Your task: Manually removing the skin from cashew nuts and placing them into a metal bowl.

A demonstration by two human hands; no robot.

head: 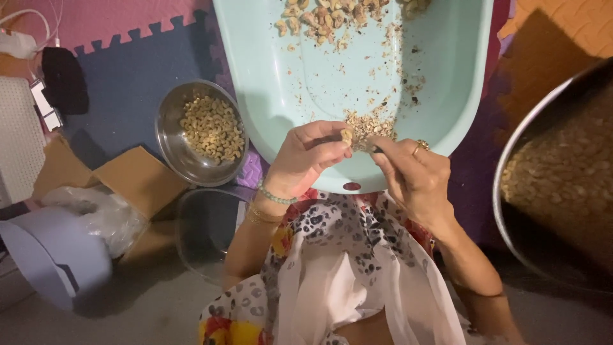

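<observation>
My left hand [306, 156] pinches a pale cashew nut [347, 135] between thumb and fingers, over the near rim of a pale green plastic tub [440, 76]. My right hand [412, 172], with a ring on one finger, grips a small dark tool [375, 149] whose tip is at the nut. Directly behind the hands a heap of brown peel scraps [369, 122] lies in the tub. Unpeeled cashews [332, 16] are piled at the tub's far end.
A steel bowl [167, 137] of peeled cashews [211, 128] stands left of the tub. A large steel pot [511, 172] of nuts is at the right. A clear empty bowl [204, 233], cardboard [140, 179], a plastic bag [105, 214] and a lilac container [51, 255] lie lower left on foam mats.
</observation>
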